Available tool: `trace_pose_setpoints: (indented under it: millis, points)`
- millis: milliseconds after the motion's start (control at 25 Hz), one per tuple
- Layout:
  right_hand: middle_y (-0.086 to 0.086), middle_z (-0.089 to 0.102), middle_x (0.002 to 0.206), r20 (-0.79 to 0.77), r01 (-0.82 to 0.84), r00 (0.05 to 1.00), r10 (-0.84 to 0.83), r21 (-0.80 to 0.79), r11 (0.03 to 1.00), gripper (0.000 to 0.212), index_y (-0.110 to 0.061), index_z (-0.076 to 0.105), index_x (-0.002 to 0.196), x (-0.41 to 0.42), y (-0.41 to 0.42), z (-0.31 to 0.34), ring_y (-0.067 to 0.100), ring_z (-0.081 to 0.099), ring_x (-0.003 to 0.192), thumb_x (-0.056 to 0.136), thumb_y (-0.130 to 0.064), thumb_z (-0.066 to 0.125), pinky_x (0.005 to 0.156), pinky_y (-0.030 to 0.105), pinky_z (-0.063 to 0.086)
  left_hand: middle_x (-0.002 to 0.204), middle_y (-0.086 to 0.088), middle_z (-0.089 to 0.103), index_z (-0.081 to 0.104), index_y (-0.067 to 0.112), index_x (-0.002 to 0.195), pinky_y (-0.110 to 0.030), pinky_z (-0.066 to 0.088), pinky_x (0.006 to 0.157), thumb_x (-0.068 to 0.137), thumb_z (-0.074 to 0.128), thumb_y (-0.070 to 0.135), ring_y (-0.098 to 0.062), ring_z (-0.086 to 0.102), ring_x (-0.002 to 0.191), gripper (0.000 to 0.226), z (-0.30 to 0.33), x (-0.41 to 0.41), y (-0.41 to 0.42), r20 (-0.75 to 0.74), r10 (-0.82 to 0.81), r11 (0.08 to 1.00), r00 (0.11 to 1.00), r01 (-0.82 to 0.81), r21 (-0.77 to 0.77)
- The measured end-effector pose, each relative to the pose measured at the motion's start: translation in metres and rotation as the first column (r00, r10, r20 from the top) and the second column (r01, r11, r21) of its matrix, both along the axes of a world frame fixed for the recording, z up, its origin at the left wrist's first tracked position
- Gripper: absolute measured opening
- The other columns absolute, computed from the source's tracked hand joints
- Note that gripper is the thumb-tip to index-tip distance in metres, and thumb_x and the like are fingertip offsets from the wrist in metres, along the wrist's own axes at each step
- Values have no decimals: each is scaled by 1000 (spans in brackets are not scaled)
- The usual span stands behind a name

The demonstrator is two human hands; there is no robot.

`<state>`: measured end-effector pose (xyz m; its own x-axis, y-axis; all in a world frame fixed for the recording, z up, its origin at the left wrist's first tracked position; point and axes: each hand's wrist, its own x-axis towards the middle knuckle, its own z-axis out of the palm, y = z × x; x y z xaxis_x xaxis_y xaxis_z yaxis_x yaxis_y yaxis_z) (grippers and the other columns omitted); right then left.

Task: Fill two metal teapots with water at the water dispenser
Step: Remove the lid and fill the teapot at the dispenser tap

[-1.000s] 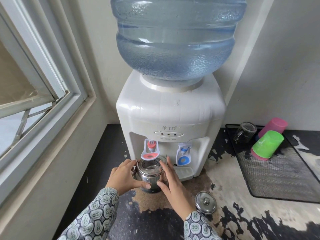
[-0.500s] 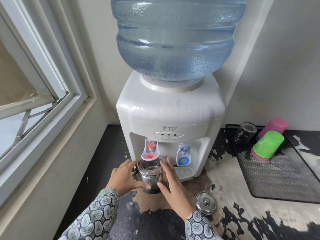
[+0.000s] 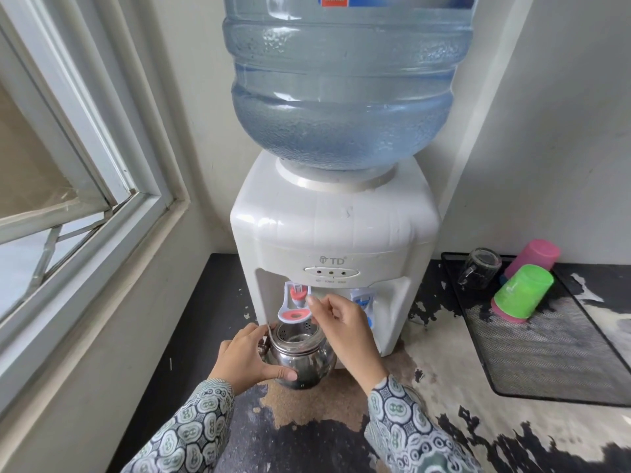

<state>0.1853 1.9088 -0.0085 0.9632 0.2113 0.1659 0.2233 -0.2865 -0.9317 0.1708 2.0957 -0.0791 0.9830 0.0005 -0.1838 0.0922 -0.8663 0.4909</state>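
A white water dispenser (image 3: 336, 240) stands on a worn black counter (image 3: 300, 435), carrying a large blue-tinted bottle (image 3: 345, 87) partly filled with water. Directly in front of the dispenser, under its red tap (image 3: 296, 302), sits one metal teapot (image 3: 300, 356). The teapot is round-bellied, polished and mirror-bright, lid off; a perforated strainer insert shows inside its open mouth. It stands upright on the counter at the foot of the dispenser.

The left hand (image 3: 247, 358) grasps the teapot on its left side, thumb laid across the lower front of the body and fingers curled round by the handle hinge. The right hand (image 3: 345, 327) is raised in front of the dispenser's tap recess, fingers loosely bent, the fingertips (image 3: 312, 300) just beside the red tap; whether they touch the lever cannot be told. It hides most of the blue tap (image 3: 362, 294). No water stream is discernible.

Right of the dispenser lies a black mesh tray (image 3: 560, 353) bearing a glass mug (image 3: 479, 268), a green cup (image 3: 520, 290) and a pink cup (image 3: 534, 256).
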Motion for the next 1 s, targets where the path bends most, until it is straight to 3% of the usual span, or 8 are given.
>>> trace_pose_setpoints:
  millis: [160, 360, 480, 640, 800, 920, 1000]
  points:
    - [-6, 51, 57, -78, -19, 997, 21, 24, 1000, 29, -13, 59, 67, 3, -2, -3, 6, 47, 58, 84, -36, 60, 56, 14, 37, 108, 11, 51, 41, 28, 134, -38, 30, 100, 26, 46, 95, -11, 48, 108, 127, 0, 0, -1, 4, 0, 1000, 1000, 0, -6]
    - [6, 63, 71, -187, 8, 982, 18, 135, 991, 27, -7, 65, 79, 0, 0, -8, 9, 55, 68, 82, -34, 64, 61, 12, 41, 109, 11, 51, 43, 29, 132, -39, 30, 101, 27, 48, 94, -11, 48, 108, 124, 0, 0, 0, 11, 7, 1000, 1000, -7, -18]
    - [6, 61, 69, -202, 42, 979, -12, 143, 989, 21, -8, 65, 78, -3, 2, -18, 9, 54, 65, 81, -29, 65, 57, 12, 41, 113, 10, 51, 43, 27, 133, -40, 29, 102, 27, 48, 94, -12, 48, 112, 125, -1, 0, 0, 10, 12, 1000, 1000, -12, -4]
    - [6, 54, 61, -170, 106, 980, -100, 27, 994, 12, -12, 58, 73, -7, 8, -41, 26, 55, 57, 82, -18, 64, 55, 25, 44, 106, 13, 50, 45, 28, 130, -36, 30, 98, 25, 45, 96, -10, 49, 106, 125, -2, -1, 0, 27, 10, 1000, 1000, -10, 0]
    - [6, 56, 61, -158, 176, 970, -187, -82, 981, 12, -14, 56, 73, 6, 14, -51, 30, 63, 61, 83, -16, 63, 55, 40, 54, 107, 14, 50, 43, 33, 131, -35, 29, 99, 29, 48, 94, -9, 49, 106, 119, -4, -1, 0, 32, 9, 1000, 999, -9, -3]
    - [-5, 53, 58, -107, 207, 968, -226, -163, 965, 10, -16, 56, 77, 12, 15, -55, 19, 61, 58, 85, -20, 62, 53, 33, 52, 108, 14, 50, 42, 33, 131, -34, 28, 99, 29, 48, 94, -9, 48, 108, 119, -6, 0, 1, 31, 12, 1000, 999, -12, -6]
    - [-13, 50, 65, -28, 204, 975, -220, -266, 942, 11, -18, 55, 92, 9, 14, -55, 14, 59, 63, 88, -27, 57, 52, 26, 46, 111, 14, 49, 41, 32, 133, -35, 27, 101, 29, 48, 94, -9, 47, 111, 121, -7, 0, 2, 32, 14, 1000, 999, -14, -7]
